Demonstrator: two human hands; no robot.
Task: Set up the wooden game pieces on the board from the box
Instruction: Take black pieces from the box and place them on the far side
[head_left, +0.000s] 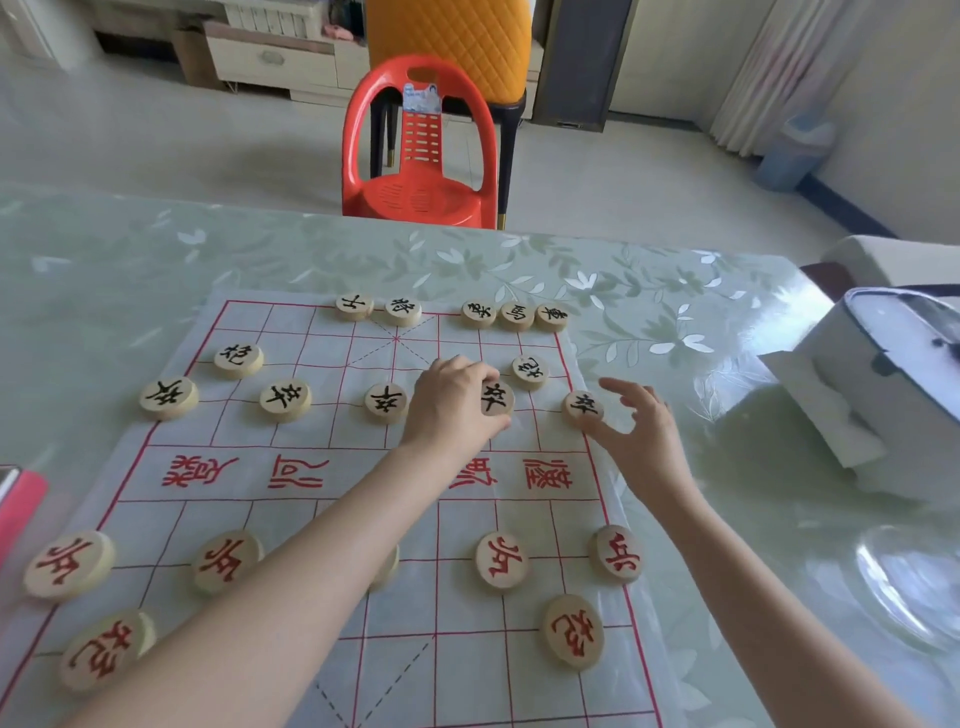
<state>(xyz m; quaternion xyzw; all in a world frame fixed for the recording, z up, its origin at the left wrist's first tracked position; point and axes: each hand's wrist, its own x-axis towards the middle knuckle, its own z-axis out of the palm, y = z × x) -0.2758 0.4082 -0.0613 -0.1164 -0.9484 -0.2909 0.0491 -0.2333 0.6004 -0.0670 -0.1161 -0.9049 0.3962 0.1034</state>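
Observation:
A white cloth board (291, 519) with a red grid lies on the table. Several round wooden pieces with black characters stand on its far half, among them a back row (402, 310) and a row of soldiers (284, 399). Several red-lettered pieces (501, 561) sit on the near half. My left hand (452, 405) reaches across the board and its fingertips grip a black-lettered piece (497, 397) in the soldier row. My right hand (641, 436) hovers with fingers spread beside the black-lettered piece (583, 408) at the board's right edge, its thumb close to it.
A white box-like container (883, 374) stands on the table to the right, with a clear glass bowl (914, 582) nearer me. A pink object (18, 504) lies at the left edge. A red plastic chair (421, 156) stands beyond the far table edge.

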